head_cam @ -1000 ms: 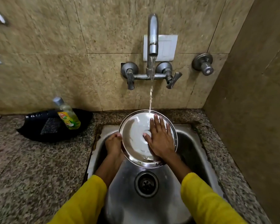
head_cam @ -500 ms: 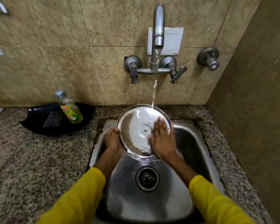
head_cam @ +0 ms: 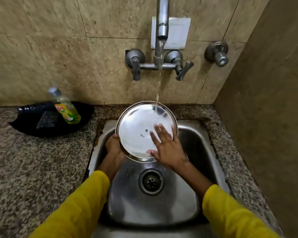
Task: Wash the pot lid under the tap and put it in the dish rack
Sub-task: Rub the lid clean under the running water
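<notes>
A round steel pot lid is held tilted over the steel sink, its shiny inner face toward me. Water runs from the tap onto the lid's upper right edge. My left hand grips the lid from behind at its lower left rim, fingers mostly hidden. My right hand lies flat on the lid's lower right face with fingers spread. No dish rack shows in this view.
A black tray on the granite counter at the left holds a green dish-soap bottle and a dark scrub pad. The sink drain lies below the hands. A wall closes in on the right.
My right hand has slid from the lid's centre to its lower right part, fingers spreading. The view has moved closer to the sink. The left hand keeps its hold.
</notes>
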